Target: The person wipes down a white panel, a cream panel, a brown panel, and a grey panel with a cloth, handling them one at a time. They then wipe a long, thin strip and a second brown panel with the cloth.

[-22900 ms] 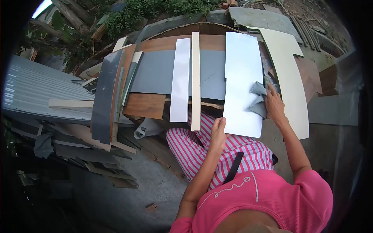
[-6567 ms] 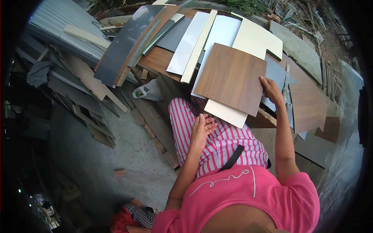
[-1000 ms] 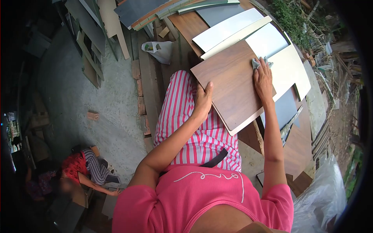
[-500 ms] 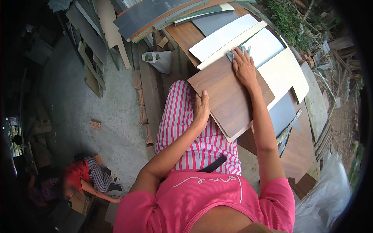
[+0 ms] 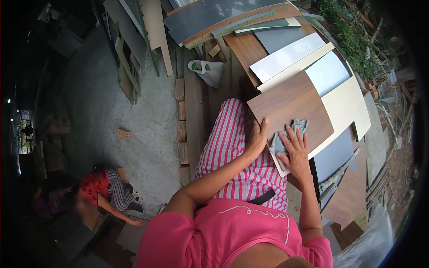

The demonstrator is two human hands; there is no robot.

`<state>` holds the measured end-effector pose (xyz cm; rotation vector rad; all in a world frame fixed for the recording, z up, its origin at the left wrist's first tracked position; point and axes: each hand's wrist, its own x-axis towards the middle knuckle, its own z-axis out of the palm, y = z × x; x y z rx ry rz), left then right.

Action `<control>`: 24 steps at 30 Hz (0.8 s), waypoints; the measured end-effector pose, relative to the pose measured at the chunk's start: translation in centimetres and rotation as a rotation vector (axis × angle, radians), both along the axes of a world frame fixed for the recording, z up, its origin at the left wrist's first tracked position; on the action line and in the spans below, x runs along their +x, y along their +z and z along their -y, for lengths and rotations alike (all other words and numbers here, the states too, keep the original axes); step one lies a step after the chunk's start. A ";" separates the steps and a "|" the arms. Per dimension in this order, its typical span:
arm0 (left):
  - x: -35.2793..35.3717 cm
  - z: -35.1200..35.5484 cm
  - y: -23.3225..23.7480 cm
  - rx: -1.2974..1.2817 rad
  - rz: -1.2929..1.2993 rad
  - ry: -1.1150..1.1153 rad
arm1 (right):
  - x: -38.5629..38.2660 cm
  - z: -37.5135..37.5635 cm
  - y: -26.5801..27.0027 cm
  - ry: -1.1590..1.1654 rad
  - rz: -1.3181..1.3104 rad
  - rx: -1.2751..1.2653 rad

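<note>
A brown wood-grain board (image 5: 295, 100) rests tilted across my lap and the stacked panels, with a pale edge showing at its near side. My left hand (image 5: 258, 139) grips its left edge, thumb on the top face and fingers mostly hidden beneath. Pressed onto the near part of the board is a crumpled grey-blue cloth (image 5: 278, 145). Over it lies my right hand (image 5: 295, 154), fingers spread and the palm holding the cloth against the surface.
White and cream panels (image 5: 348, 105) are stacked beyond the board. More boards (image 5: 214, 22) lie at the top. A white plastic bag (image 5: 210, 73) stands by a row of bricks (image 5: 180, 111). At lower left a person in red (image 5: 94, 185) bends over boards. Clear plastic sheeting (image 5: 371, 236) hangs lower right.
My right hand has drawn the cloth from the board's far edge back to its near side. The left hand keeps hold of the left edge. The whole view has shifted.
</note>
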<state>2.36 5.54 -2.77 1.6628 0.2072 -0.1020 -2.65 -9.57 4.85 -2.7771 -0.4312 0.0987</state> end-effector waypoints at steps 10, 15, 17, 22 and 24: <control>1.9 -2.1 0.3 -0.324 -0.020 0.048 | 3.2 10.1 -5.3 -0.647 0.393 0.168; 5.0 -4.3 0.9 -0.332 -0.076 0.067 | -1.4 8.4 -4.7 -0.775 0.475 0.370; 5.3 -4.4 1.0 -0.380 -0.103 0.001 | -3.6 8.0 -5.0 -0.874 0.465 0.384; 4.2 -4.0 1.8 -0.451 -0.190 -0.107 | -7.7 5.4 -4.4 -1.017 0.086 0.719; 4.0 -3.9 1.6 -0.447 -0.170 -0.109 | -8.1 4.4 -4.1 -0.949 0.039 0.614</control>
